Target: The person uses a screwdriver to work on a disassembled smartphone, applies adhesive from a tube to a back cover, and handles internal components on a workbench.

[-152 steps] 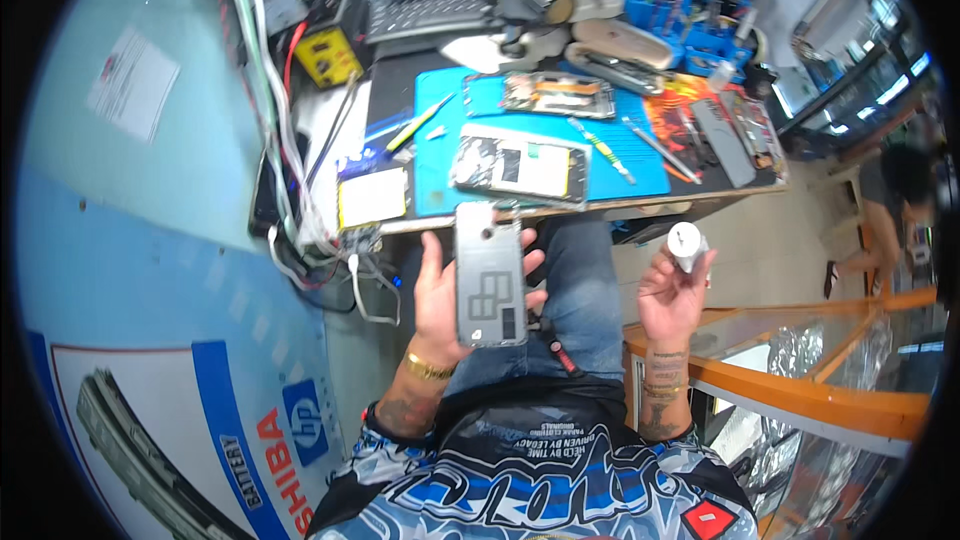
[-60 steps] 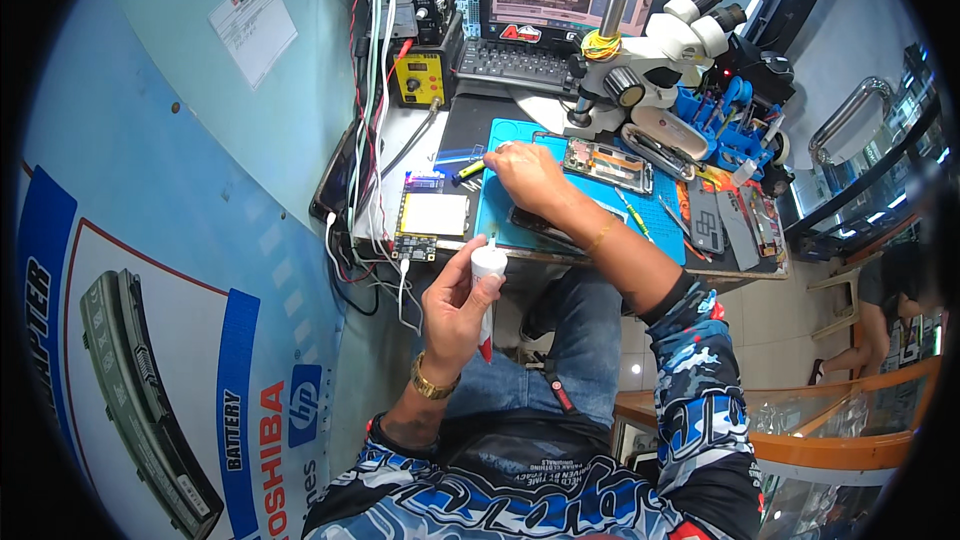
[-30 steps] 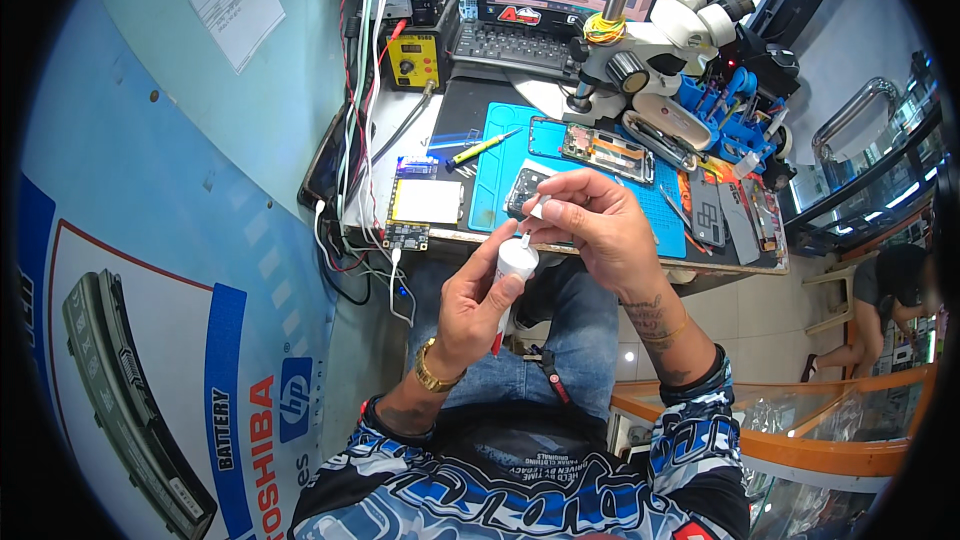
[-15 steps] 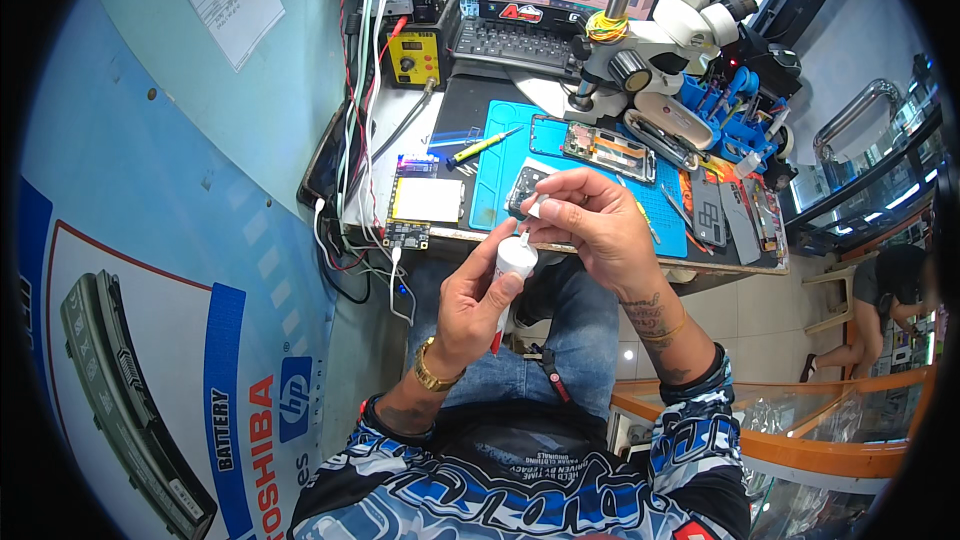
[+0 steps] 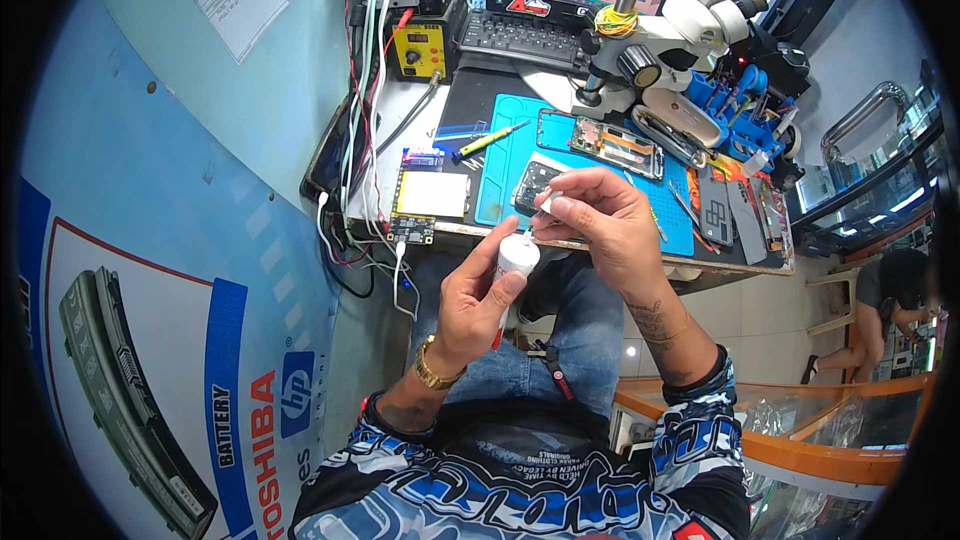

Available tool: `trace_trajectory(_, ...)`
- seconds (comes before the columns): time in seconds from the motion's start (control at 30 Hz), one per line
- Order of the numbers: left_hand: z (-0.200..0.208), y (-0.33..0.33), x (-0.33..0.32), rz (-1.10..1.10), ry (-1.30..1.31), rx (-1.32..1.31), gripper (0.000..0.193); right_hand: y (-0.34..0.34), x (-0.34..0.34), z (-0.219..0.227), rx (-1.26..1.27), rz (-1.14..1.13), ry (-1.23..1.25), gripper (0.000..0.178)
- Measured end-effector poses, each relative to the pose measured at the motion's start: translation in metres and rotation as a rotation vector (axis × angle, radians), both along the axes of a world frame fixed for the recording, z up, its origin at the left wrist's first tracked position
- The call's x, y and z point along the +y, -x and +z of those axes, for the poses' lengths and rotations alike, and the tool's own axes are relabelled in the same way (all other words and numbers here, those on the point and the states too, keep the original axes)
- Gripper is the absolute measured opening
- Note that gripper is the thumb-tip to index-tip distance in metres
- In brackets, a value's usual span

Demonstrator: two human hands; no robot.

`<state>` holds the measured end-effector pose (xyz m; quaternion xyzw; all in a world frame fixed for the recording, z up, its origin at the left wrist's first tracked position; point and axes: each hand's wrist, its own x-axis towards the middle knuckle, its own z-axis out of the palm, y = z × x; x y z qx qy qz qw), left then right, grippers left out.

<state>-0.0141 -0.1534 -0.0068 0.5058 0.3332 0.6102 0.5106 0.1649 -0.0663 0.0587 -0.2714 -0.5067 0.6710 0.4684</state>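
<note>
My left hand is closed around a white tube with a narrow nozzle on top, held tilted above my lap near the bench's front edge. A red part shows at its lower end. Just above the nozzle, my right hand pinches a small white piece, perhaps a cap; its exact kind is hard to tell. Behind those fingers a dark phone part lies on the blue work mat, partly hidden by the right hand.
An opened phone and a yellow screwdriver lie on the mat. Behind stand a microscope, keyboard and yellow-fronted soldering station. Cables hang at left, beside a circuit board. A person bends at far right.
My right hand and the small white piece have shifted slightly right, a little farther from the tube's nozzle. The bench sits slightly farther right in the picture. Both hands keep their hold.
</note>
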Motion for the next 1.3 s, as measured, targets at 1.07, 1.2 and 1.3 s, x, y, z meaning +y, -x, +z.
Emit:
trace_trajectory(1.07, -0.0033, -0.0039, 0.0018, -0.014, 0.016, -0.015, 0.061, -0.0007, 0.0001, -0.0054, 0.003, 0.020, 0.037, 0.018)
trace_trajectory(1.2, -0.0030, -0.0044, 0.0013, -0.012, 0.013, -0.020, 0.060, -0.0009, -0.0005, -0.0046, -0.008, 0.020, 0.037, 0.018)
trace_trajectory(1.3, -0.0031, -0.0045, 0.0016, -0.017, 0.018, -0.015, 0.058, -0.0020, -0.0007, -0.0043, -0.041, 0.008, -0.030, 0.018)
